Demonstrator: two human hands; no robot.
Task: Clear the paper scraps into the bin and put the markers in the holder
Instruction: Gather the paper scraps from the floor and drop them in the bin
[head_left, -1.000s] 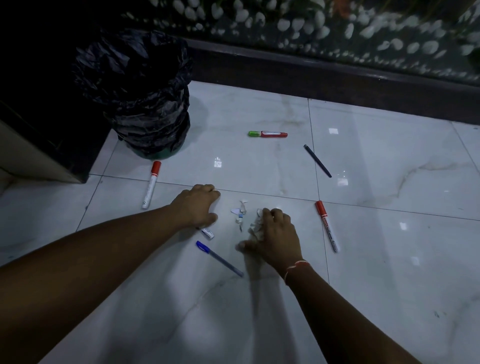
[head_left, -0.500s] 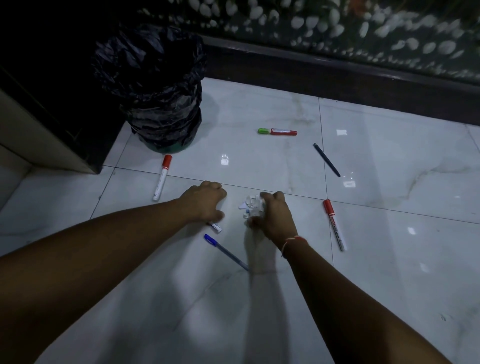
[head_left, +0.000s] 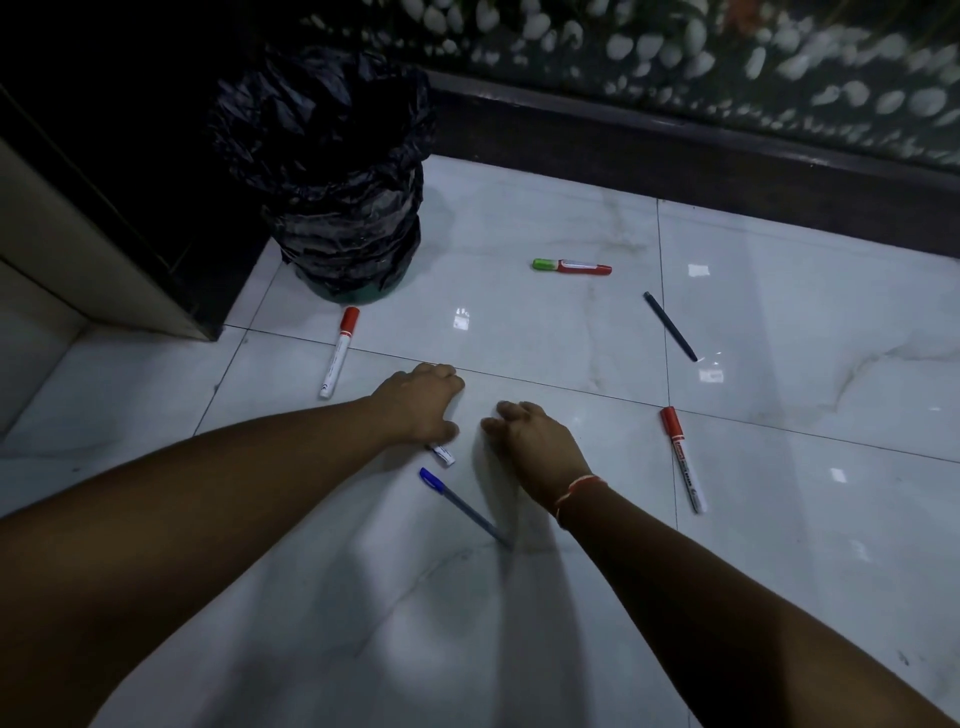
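My right hand (head_left: 537, 441) rests on the white tiled floor with its fingers curled shut; the paper scraps are hidden inside it. My left hand (head_left: 423, 402) lies just to its left, fingers curled under, knuckles on the floor. A short white stub with a dark tip (head_left: 442, 454) pokes out by its heel. A bin lined with a black bag (head_left: 337, 171) stands at the back left. Loose on the floor are a red-capped marker (head_left: 337, 353), a green-and-red marker (head_left: 571, 266), a second red-capped marker (head_left: 683, 462), a dark pen (head_left: 670, 326) and a blue pen (head_left: 462, 506). No holder is in view.
A dark cabinet corner (head_left: 171, 291) juts in at the left beside the bin. A dark skirting board (head_left: 675, 156) and a pebble-patterned wall (head_left: 727, 57) close the far side.
My right hand has swept the scraps together toward my left hand and closed over them; they no longer show on the floor. The left hand stayed put.
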